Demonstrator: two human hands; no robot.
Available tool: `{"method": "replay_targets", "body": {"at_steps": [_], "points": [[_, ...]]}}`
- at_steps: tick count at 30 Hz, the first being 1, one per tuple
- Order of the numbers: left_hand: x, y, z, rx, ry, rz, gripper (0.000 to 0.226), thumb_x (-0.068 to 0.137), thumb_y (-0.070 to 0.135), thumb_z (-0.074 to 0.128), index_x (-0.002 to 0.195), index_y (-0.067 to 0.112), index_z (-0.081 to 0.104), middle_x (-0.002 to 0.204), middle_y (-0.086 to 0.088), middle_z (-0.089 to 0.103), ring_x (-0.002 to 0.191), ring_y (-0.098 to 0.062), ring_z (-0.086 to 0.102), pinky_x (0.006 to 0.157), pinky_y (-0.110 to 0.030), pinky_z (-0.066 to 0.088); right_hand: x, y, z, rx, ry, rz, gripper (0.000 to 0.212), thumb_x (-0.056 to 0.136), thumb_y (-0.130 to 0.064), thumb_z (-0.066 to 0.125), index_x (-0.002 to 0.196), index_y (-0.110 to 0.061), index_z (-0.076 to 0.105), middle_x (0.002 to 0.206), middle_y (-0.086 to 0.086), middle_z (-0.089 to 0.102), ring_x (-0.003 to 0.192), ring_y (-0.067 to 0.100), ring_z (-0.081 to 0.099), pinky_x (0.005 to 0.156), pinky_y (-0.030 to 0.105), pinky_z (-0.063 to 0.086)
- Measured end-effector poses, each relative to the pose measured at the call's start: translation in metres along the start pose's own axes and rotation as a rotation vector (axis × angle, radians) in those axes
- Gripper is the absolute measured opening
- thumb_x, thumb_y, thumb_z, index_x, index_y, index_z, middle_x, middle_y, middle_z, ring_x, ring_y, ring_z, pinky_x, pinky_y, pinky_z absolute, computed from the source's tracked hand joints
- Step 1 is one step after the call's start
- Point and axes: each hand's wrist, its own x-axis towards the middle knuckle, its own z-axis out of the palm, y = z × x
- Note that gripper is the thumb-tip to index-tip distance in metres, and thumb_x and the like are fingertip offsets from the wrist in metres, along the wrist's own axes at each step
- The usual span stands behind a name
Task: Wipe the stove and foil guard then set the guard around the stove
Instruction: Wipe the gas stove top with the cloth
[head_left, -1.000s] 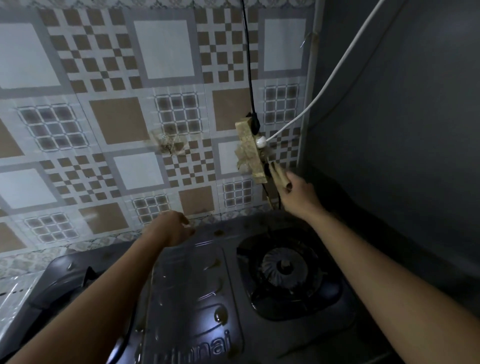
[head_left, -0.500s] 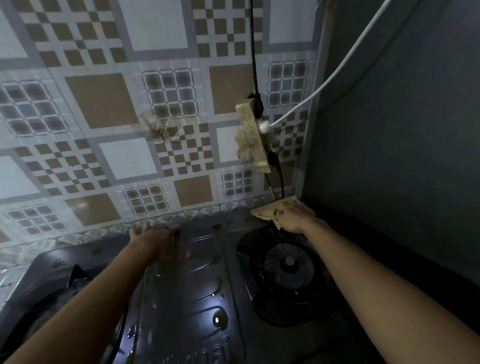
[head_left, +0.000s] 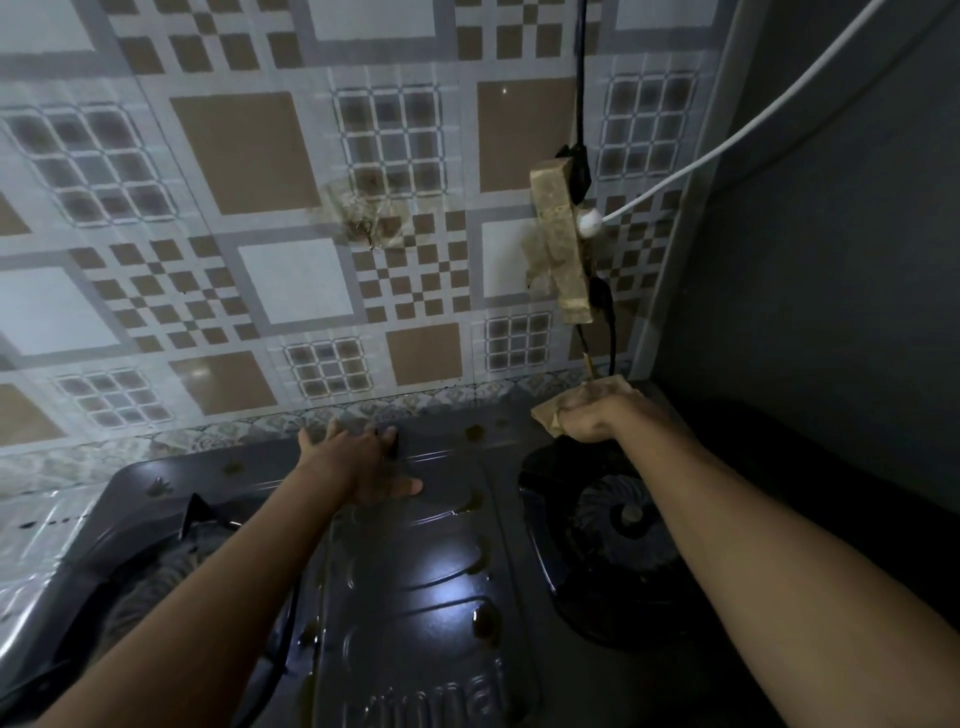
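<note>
A dark two-burner gas stove (head_left: 415, 587) fills the lower view, its shiny middle panel spotted with grease. My left hand (head_left: 358, 462) lies flat with spread fingers on the stove's back edge, near the wall. My right hand (head_left: 597, 418) presses a tan cloth (head_left: 605, 392) onto the stove's back right corner, just beyond the right burner (head_left: 623, 514); fingers curl over the cloth. The left burner (head_left: 171, 566) is partly hidden by my left forearm. Shiny foil (head_left: 36, 530) shows at the far left edge; I cannot tell whether it is the guard.
A patterned tile wall (head_left: 311, 208) rises right behind the stove. A grimy power strip (head_left: 563, 244) hangs on it above the cloth, with a black cord (head_left: 581, 78) and a white cable (head_left: 727, 140) plugged in. A dark wall (head_left: 831, 260) closes the right side.
My right hand came down from near the power strip and now presses the cloth on the stove's back right corner. My left hand opened and settled flat on the stove's back edge.
</note>
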Motion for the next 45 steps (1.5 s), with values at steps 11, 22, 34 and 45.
{"method": "replay_targets", "body": {"at_steps": [11, 22, 34, 45], "points": [[-0.003, 0.002, -0.006, 0.011, 0.012, 0.012, 0.103, 0.075, 0.082, 0.045, 0.155, 0.033, 0.004, 0.165, 0.000, 0.005, 0.149, -0.038, 0.000, 0.111, -0.074, 0.001, -0.013, -0.062, 0.020, -0.190, 0.075, -0.152, 0.078, 0.090, -0.061, 0.030, 0.159, -0.029, 0.014, 0.168, 0.003, 0.004, 0.152, 0.034, 0.011, 0.115, 0.061, 0.021], [-0.011, -0.001, 0.003, -0.023, 0.069, 0.029, 0.101, 0.074, 0.087, 0.034, 0.155, 0.035, 0.002, 0.165, 0.003, 0.004, 0.150, -0.036, -0.003, 0.107, -0.076, -0.004, -0.037, -0.118, 0.052, -0.107, -0.101, -0.454, 0.069, 0.105, -0.048, 0.024, 0.158, -0.028, -0.016, 0.161, -0.001, -0.033, 0.148, 0.033, -0.029, 0.116, 0.054, -0.017], [-0.023, -0.017, 0.017, -0.114, 0.176, 0.148, 0.082, 0.087, 0.070, 0.037, 0.155, 0.031, 0.010, 0.164, 0.007, 0.005, 0.149, -0.036, -0.009, 0.112, -0.071, -0.001, -0.045, -0.125, 0.059, -0.007, 0.015, -0.432, 0.074, 0.101, -0.052, 0.026, 0.160, -0.025, -0.010, 0.165, -0.001, -0.025, 0.151, 0.030, -0.024, 0.121, 0.051, -0.011], [-0.015, 0.001, 0.022, 0.000, 0.115, 0.077, 0.064, 0.098, 0.054, 0.024, 0.155, 0.035, 0.001, 0.164, 0.010, -0.005, 0.148, -0.037, -0.015, 0.106, -0.075, -0.009, -0.070, -0.109, 0.076, -0.099, 0.022, -0.519, 0.069, 0.104, -0.042, 0.031, 0.160, -0.028, -0.007, 0.166, -0.001, -0.020, 0.152, 0.029, -0.021, 0.120, 0.047, -0.011]]}}
